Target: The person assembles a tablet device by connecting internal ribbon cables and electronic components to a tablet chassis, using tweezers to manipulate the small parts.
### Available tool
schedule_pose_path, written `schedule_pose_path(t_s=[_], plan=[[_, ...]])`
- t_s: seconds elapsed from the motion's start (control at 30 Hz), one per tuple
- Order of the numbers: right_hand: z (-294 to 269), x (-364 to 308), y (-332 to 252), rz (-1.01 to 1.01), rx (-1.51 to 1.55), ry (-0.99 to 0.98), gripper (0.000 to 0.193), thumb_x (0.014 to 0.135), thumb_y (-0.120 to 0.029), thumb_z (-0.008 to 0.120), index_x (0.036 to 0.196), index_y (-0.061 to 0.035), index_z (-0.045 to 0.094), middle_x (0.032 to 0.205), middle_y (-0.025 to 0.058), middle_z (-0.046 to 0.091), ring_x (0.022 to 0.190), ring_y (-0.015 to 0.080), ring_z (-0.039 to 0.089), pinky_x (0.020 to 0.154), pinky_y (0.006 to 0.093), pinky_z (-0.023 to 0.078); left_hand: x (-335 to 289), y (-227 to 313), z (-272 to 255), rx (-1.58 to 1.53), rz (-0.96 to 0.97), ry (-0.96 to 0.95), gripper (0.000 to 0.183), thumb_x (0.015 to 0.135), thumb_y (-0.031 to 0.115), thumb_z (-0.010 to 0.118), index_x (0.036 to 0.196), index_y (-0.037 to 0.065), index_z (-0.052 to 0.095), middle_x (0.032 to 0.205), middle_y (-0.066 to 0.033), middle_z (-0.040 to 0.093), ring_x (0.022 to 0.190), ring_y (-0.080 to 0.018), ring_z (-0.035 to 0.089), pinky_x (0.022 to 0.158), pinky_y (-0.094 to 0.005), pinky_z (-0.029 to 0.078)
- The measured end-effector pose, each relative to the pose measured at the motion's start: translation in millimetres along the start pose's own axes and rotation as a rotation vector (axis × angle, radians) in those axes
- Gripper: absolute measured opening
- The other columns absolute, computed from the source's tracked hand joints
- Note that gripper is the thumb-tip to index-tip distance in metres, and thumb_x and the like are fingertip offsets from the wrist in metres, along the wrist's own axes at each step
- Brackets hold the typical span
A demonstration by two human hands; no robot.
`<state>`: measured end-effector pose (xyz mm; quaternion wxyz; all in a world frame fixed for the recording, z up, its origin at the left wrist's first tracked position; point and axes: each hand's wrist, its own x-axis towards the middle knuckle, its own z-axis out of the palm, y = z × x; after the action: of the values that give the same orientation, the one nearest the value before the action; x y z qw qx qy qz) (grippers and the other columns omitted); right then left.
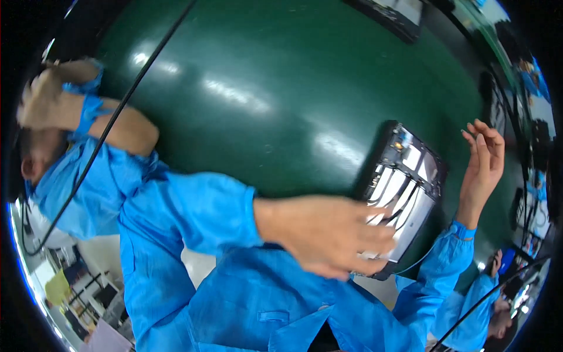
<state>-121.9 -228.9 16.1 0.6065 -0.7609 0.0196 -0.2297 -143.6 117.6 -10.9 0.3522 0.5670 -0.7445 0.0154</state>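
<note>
An opened flat electronic device [414, 218] with a black frame lies tilted on the green table, its silver panels, black cables and small circuit parts exposed. My left hand [331, 234] reaches across from the left, over the device's lower left edge. Its fingers are stretched out and blurred, and nothing shows in them; whether they touch the device I cannot tell. To the right of the device, my right hand [484, 157] is raised with its fingers loosely bent and apart, holding nothing visible. Blue sleeves cover both my forearms.
The green table [264, 141] spreads ahead. Another black-framed device [390, 16] lies at its far side. At left a co-worker's bare forearms [117, 123] rest near the edge; another person [478, 305] sits at lower right. Black cables [143, 73] cross the view.
</note>
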Motion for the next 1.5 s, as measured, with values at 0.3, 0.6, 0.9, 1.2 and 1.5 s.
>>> schedule_pose_path(t_s=[0.3,0.6,0.9,1.2,1.5], plan=[[-76,-52,30,0.039,-0.118,0.274,0.026,0.109,-0.001,0.058,0.135,0.0017,0.063,0.133,0.0183,0.071,0.116,0.0245,0.072,0.101,0.0393,0.06,17,-13,4,-0.061,-0.105,0.002,0.079,0.084,0.035,0.084,0.154,0.016,0.053,0.139,-0.0222,0.057,0.14,-0.0405,0.053,0.131,-0.0607,0.032],[-97,-40,50,-0.062,-0.319,0.217,0.029,0.107,0.003,0.059,0.135,0.001,0.065,0.132,0.0139,0.072,0.115,0.0188,0.071,0.101,0.034,0.058,105,-168,3,0.379,-0.111,0.358,0.074,0.078,0.021,0.085,0.147,0.016,0.06,0.137,-0.0221,0.057,0.134,-0.0472,0.054,0.124,-0.0587,0.04],[-115,-12,52,-0.126,-1.239,0.204,0.025,0.103,-0.018,0.068,0.123,-0.0041,0.076,0.127,0.0153,0.074,0.122,0.0346,0.065,0.108,0.0439,0.048,182,-240,14,0.717,-0.525,0.485,0.044,0.072,0.015,0.089,0.111,0.009,0.07,0.111,-0.0103,0.072,0.113,-0.0305,0.067,0.097,-0.0446,0.052],[-166,-10,88,-0.117,-1.241,-0.036,0.046,0.119,-0.03,0.047,0.158,-0.009,0.06,0.165,0.0171,0.054,0.149,0.0383,0.052,0.123,0.049,0.043,209,-242,67,0.602,-0.383,0.288,0.052,0.068,0.046,0.091,0.101,0.011,0.074,0.104,-0.0099,0.078,0.104,-0.0307,0.073,0.092,-0.047,0.053],[-153,-7,87,0.0,-1.32,-0.082,0.06,0.12,-0.047,0.032,0.174,-0.0202,0.035,0.18,0.009,0.032,0.158,0.0399,0.04,0.129,0.0558,0.033,209,-236,75,0.601,-0.451,0.162,0.038,0.082,0.039,0.078,0.107,0.011,0.079,0.11,-0.0093,0.079,0.112,-0.0284,0.069,0.099,-0.0453,0.047]])
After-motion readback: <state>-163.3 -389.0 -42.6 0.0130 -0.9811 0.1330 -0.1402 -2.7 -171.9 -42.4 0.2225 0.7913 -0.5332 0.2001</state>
